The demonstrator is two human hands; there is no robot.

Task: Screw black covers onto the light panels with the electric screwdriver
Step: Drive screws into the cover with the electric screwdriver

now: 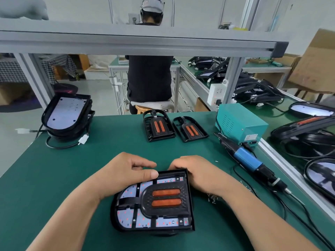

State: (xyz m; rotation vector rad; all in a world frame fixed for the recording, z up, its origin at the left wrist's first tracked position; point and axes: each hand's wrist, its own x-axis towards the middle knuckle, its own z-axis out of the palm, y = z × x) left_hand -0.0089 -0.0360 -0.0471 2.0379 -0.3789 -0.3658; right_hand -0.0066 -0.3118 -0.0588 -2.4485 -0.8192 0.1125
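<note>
- I see a green mat covering my bench (54, 169).
- A grey aluminium frame beam (137, 39) crosses overhead.
- Beyond it, a person in black (149, 78) sits on a wooden stool (140, 108), back to me.
- Pale grey floor (101, 93), off-white wall (81, 8), cardboard boxes (315, 66) at right.

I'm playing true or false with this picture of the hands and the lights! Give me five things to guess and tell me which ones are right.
1. Both hands rest on the light panel nearest the camera. True: the left hand and right hand touch its far edge.
2. The right hand holds the electric screwdriver. False: it lies on the green mat, right of the hands.
3. Two spare black covers lie at the far side of the mat. True.
4. The box beside the screwdriver is red. False: it is teal.
5. The stack of panels sits at the far right. False: it sits at the far left corner.
</note>
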